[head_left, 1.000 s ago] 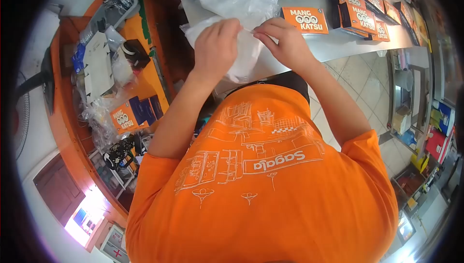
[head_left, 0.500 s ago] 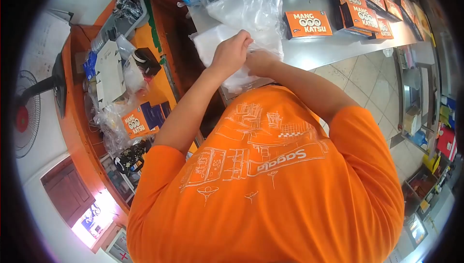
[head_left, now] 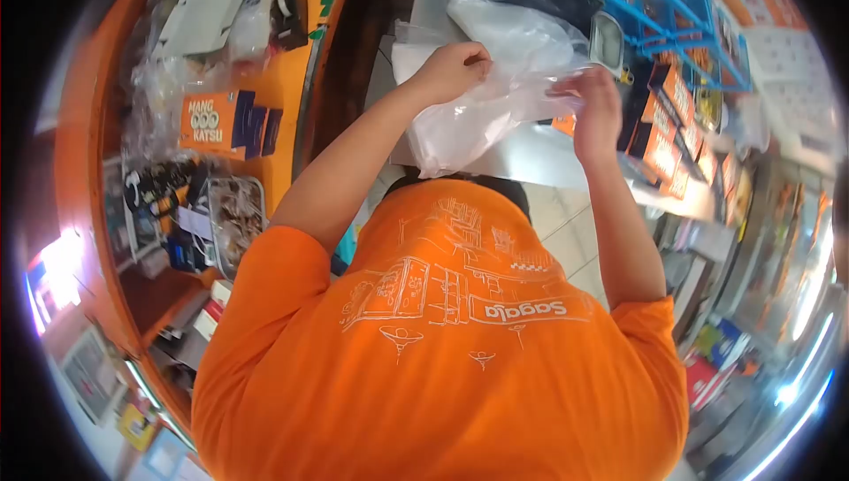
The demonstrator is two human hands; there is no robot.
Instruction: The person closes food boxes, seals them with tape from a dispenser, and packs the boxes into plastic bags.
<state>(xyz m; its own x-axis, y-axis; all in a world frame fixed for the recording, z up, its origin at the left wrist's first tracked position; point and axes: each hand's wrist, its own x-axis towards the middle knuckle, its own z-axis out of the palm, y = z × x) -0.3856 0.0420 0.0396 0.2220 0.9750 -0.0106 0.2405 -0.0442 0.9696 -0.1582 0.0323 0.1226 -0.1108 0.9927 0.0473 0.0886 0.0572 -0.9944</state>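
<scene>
The clear plastic (head_left: 473, 132) lay in loose layers on the table (head_left: 531, 158) near its L corner, reaching down to the near edge. Your hands were apart: L hand (head_left: 454, 72) curled over the plastic, R hand (head_left: 597, 108) at its R end, fingers blurred, so you couldn't tell if either was clamped on it. Thin stuff like that prob. clung, so a light fingertip pinch & slow, even tension btwn hands suited it best; a hard tug could've dragged other layers. Metal tray (head_left: 607, 41) sat toward the far edge, orange boxes (head_left: 661, 154) farther R along the near edge.
</scene>
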